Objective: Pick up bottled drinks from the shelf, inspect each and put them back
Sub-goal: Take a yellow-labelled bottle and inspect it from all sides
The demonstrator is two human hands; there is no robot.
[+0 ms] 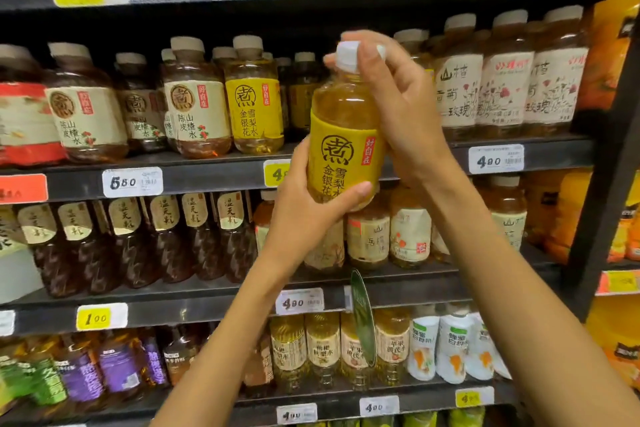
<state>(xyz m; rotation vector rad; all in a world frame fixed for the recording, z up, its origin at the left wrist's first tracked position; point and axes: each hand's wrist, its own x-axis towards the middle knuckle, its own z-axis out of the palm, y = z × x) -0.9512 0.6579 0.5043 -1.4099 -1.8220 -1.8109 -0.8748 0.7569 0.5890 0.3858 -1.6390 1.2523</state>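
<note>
A yellow-labelled bottle (344, 135) of pale golden drink with a white cap is held upright in front of the shelf (214, 175), its label facing me. My left hand (304, 208) grips its base from below, thumb across the label's lower edge. My right hand (398, 104) wraps the neck and cap from the right side. A matching yellow-labelled bottle (254, 104) stands on the shelf to the left, with a gap behind the held bottle.
Rows of brown tea bottles with cream labels (197, 107) fill the same shelf; more bottles (502, 80) stand at the right. Lower shelves hold dark bottles (166, 239) and white ones (450, 343). Orange packs (613, 55) hang at far right. Price tags (132, 181) line the shelf edges.
</note>
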